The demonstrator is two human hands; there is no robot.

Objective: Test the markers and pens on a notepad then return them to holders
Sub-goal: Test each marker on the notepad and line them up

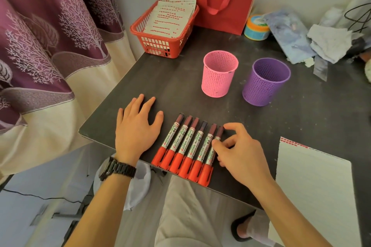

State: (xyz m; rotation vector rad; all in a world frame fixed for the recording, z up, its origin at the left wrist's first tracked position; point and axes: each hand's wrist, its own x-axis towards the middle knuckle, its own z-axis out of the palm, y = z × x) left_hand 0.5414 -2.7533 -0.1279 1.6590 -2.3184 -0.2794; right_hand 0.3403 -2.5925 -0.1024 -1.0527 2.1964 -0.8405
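Opening step of the test, before any marker was uncapped. Six markers were laid side by side at the near edge of the table, their red caps turned toward the person and slightly overhanging the edge, their dark maroon ends pointed toward the holders. Silver barrels with printed lettering were shown; every cap was seated. The end marker, rightmost in the row, was pinched lightly by the right hand, the thumb set on its barrel and the fingers curled at its far side; it had not been raised from the row. The left hand was laid flat, fingers spread, on the table just left of the row, with nothing held. The notepad was placed to the right, well apart from the markers. The pink holder and purple holder were stood upright behind, and no contents were visible in them. The next move was judged to call for the end marker to be lifted clear of its neighbour, uncapped, and carried to the notepad.
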